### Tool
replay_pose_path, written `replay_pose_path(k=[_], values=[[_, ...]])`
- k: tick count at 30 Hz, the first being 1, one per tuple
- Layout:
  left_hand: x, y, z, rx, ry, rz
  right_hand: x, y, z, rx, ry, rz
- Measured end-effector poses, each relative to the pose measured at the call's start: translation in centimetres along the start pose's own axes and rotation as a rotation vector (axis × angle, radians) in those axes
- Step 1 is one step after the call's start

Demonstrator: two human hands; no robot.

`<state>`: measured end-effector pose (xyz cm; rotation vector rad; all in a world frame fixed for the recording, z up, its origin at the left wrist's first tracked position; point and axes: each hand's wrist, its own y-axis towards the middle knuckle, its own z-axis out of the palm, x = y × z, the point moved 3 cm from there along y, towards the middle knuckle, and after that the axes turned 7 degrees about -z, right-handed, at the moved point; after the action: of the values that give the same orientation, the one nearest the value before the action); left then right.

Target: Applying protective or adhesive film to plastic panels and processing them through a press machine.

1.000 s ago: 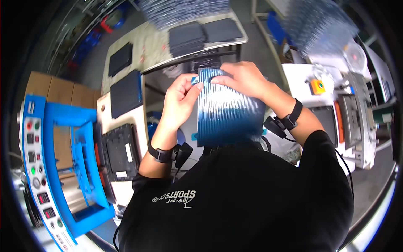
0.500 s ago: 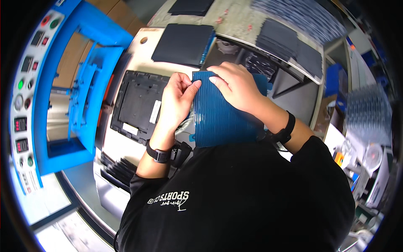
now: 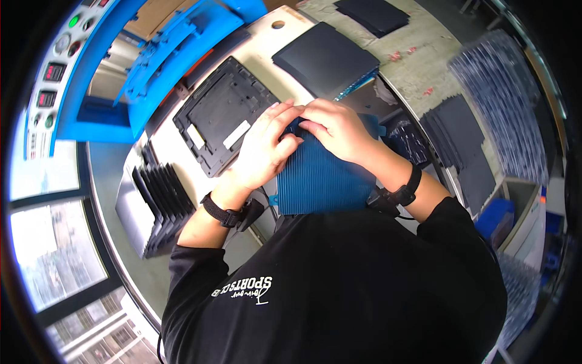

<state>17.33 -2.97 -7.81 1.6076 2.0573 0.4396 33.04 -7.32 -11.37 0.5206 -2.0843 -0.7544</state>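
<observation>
A glossy dark-blue ribbed sheet [image 3: 327,176] stands against the front of my body, its surface lined with close parallel ridges. At its far left corner my left hand [image 3: 264,148] has its fingers bent and closed on the edge. My right hand [image 3: 339,130] grips the far edge just beside it, thumb and fingers pinched together, and the fingertips of both hands meet. What lies between the fingertips is hidden. A black rectangular tray-like fixture [image 3: 221,109] lies on the bench past my left hand, with two white strips on it.
A blue press machine [image 3: 176,54] with a control panel stands at the far left. A stack of black sheets [image 3: 327,57] lies on the bench ahead. Upright black panels [image 3: 160,200] stand left. More black sheets [image 3: 458,142] and clear wrapped stacks [image 3: 500,103] sit right.
My view has turned to the right. My left hand has come over to my right hand at the sheet's far edge; the sheet stays against my body.
</observation>
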Motion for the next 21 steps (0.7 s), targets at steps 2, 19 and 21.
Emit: replay_pose_path(k=[2,19,21], values=[[-0.4,-0.7,-0.7,-0.001,-0.098,-0.129,0.3,0.4,0.4,0.023,0.038,-0.065],[2.8,-9.4,-7.0,0.169,0.217,-0.356,-0.1,6.8,9.7,0.318,0.26,-0.325],[4.1,-11.6,-7.7,0.126,0.196,-0.403,1.8,8.0,11.0,0.258,0.27,-0.458]])
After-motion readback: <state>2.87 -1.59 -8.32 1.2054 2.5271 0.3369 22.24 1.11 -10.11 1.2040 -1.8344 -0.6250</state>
